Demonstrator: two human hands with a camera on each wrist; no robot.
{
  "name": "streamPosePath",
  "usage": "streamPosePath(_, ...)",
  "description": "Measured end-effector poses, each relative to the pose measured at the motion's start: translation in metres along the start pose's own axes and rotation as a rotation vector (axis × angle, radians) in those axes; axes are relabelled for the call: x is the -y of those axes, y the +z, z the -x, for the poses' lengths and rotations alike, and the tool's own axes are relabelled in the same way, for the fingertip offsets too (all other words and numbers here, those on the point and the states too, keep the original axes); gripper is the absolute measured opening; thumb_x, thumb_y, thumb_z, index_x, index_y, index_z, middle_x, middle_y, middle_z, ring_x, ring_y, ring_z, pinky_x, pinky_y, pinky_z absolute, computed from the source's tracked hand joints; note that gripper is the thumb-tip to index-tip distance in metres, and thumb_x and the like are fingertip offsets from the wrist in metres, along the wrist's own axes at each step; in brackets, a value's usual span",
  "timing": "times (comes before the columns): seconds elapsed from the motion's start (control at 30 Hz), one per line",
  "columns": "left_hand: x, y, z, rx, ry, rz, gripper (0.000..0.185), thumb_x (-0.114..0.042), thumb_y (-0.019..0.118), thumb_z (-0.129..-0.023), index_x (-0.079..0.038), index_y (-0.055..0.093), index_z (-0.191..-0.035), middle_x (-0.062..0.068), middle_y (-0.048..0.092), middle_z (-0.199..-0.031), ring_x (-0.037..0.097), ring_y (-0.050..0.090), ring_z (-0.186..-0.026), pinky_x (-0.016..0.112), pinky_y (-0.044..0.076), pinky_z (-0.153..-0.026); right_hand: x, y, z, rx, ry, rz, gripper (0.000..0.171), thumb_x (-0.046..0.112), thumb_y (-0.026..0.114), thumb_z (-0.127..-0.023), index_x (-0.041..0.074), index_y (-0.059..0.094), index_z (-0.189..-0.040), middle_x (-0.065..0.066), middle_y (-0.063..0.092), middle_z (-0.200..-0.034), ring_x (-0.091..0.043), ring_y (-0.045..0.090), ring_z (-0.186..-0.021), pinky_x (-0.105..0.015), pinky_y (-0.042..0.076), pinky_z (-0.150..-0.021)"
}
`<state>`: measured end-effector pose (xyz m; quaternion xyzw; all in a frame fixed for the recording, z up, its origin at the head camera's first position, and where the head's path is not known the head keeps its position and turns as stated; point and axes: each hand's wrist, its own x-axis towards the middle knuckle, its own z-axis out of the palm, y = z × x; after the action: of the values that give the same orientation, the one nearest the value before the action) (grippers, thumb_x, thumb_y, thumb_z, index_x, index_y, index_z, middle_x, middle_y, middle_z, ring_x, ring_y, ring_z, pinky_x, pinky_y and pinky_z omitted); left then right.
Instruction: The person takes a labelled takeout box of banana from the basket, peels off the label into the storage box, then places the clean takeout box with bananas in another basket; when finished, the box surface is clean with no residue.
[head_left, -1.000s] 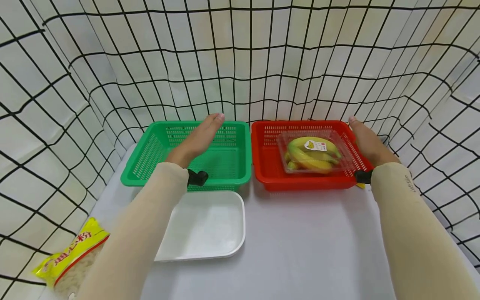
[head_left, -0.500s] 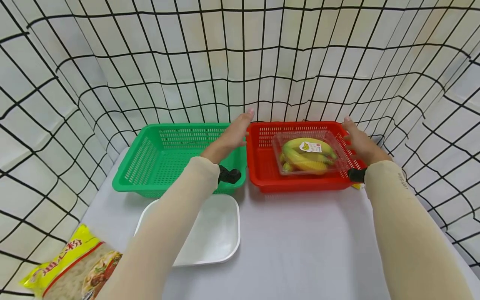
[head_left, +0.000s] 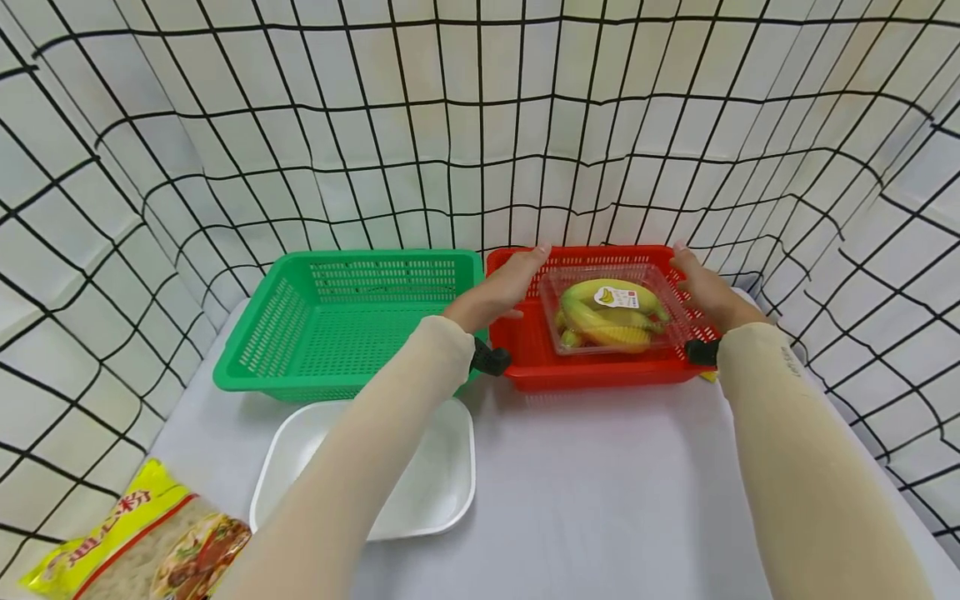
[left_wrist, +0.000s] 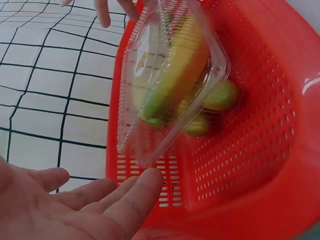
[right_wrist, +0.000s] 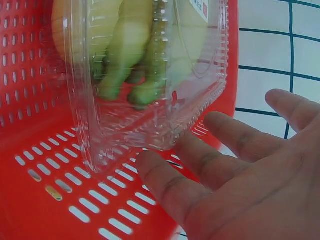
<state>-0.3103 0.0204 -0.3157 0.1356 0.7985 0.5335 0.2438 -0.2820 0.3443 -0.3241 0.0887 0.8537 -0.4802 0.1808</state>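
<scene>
A clear plastic box of bananas (head_left: 611, 312) with a white label lies tilted in the red basket (head_left: 525, 379). Over that basket's left side is my left hand (head_left: 498, 292), its fingers extended and empty. In the left wrist view the fingertips (left_wrist: 151, 180) come close to the box's lower corner; whether they touch it I cannot tell. My right hand (head_left: 708, 292) is at the basket's right side, fingers spread beside the box. The right wrist view has its fingertips (right_wrist: 150, 160) near the box's end, not curled round it.
A green basket (head_left: 330, 385) stands left of the red one. In front of it lies a white tray (head_left: 450, 500), partly hidden by my left sleeve. A yellow food bag (head_left: 142, 533) is at the lower left. Black wire mesh (head_left: 480, 162) encloses the back and sides.
My left hand has moved right, from over the green basket to the red basket's left side. My right hand has shifted slightly inward. The head view has turned a little, showing more of the bag.
</scene>
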Motion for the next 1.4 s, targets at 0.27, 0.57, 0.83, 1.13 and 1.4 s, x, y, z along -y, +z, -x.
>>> streamPosePath(0.27,0.005,0.012,-0.010,0.047,-0.023,0.006,0.084,-0.069,0.033,-0.105,-0.016,0.013,-0.166,0.008,0.023,-0.167,0.038,0.030,-0.150,0.060,0.047,-0.110,0.005,0.001,0.002,0.039,0.069,-0.012,0.120,0.101,0.022,-0.076,0.029,-0.007,-0.168,-0.019,0.006,-0.174,-0.051,0.014,-0.155,-0.070,0.036,-0.114)
streamPosePath(0.57,0.012,0.016,-0.016,0.075,-0.055,-0.042,0.083,-0.068,0.033,-0.105,-0.015,0.013,-0.165,0.008,0.023,-0.164,0.031,0.030,-0.149,0.058,0.047,-0.110,0.003,0.003,-0.006,0.024,0.050,-0.002,0.121,0.098,0.025,-0.080,0.020,0.000,-0.169,-0.024,0.017,-0.170,-0.051,0.022,-0.152,-0.066,0.040,-0.113)
streamPosePath(0.83,0.017,0.022,-0.025,0.081,-0.089,-0.053,0.083,-0.063,0.036,-0.107,-0.010,0.009,-0.166,0.013,0.028,-0.161,0.032,0.034,-0.147,0.059,0.045,-0.112,-0.003,0.006,-0.013,0.033,0.032,-0.017,0.108,0.085,0.027,-0.094,0.009,0.006,-0.168,-0.028,0.023,-0.167,-0.051,0.031,-0.149,-0.063,0.039,-0.115)
streamPosePath(1.13,0.020,0.027,-0.030,0.085,-0.159,-0.022,0.089,-0.050,0.051,-0.107,-0.011,-0.005,-0.166,0.019,0.035,-0.152,0.037,0.060,-0.123,0.051,0.055,-0.102,-0.006,0.010,-0.014,0.055,0.079,-0.043,0.089,0.071,0.041,-0.102,0.010,0.022,-0.164,-0.023,0.035,-0.159,-0.044,0.040,-0.142,-0.054,0.053,-0.105)
streamPosePath(1.4,0.021,0.030,-0.034,0.080,-0.152,-0.016,0.092,-0.033,0.062,-0.106,-0.009,-0.005,-0.165,0.019,0.038,-0.150,0.037,0.058,-0.124,0.047,0.059,-0.096,-0.011,0.006,-0.019,0.103,0.072,0.040,0.074,0.048,0.042,-0.111,0.001,0.020,-0.164,-0.027,0.037,-0.155,-0.045,0.041,-0.139,-0.050,0.055,-0.104)
